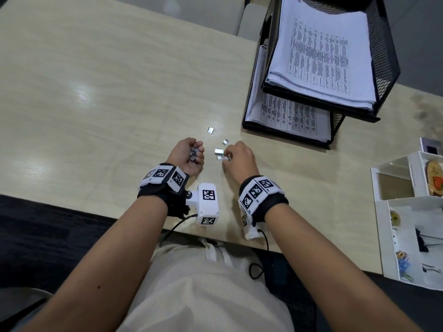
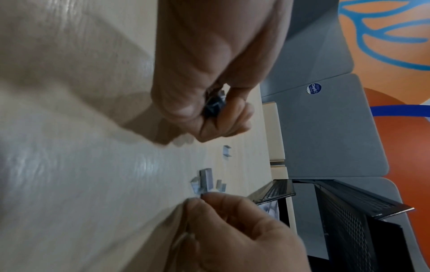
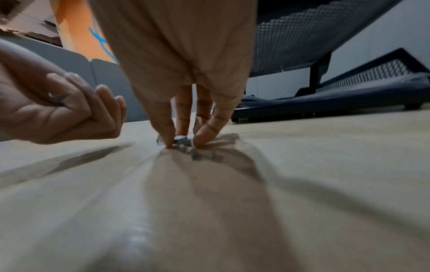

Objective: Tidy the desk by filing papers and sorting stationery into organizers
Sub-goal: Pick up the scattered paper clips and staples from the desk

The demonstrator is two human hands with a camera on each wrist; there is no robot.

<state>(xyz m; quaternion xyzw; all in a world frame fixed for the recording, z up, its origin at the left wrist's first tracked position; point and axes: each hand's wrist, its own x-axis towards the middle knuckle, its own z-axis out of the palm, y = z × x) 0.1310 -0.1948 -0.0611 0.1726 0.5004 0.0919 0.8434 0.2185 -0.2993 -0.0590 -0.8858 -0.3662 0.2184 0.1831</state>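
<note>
On the pale worktop (image 1: 96, 92), in front of the black mesh paper tray (image 1: 383, 68), my left hand (image 1: 189, 156) cups gathered staple strips (image 1: 193, 154) while my right hand (image 1: 239, 156) pinches narrowly at a strip (image 1: 219, 151) lying flat, long axis seemingly across me. Light, stiff, slippery and brittle at the joins, these are best nipped by their long edges; two scraps (image 1: 211, 130) lie beyond.

The left hand (image 1: 189, 153) is curling over a clump of staples (image 1: 193, 154), hiding their count. Motion blur is smearing the staple strips (image 3: 184, 142) under the right hand (image 3: 186, 103) in the wrist view. The white organizer (image 1: 407, 236) is running off the head view's right edge, its small contents staying unclear.
</note>
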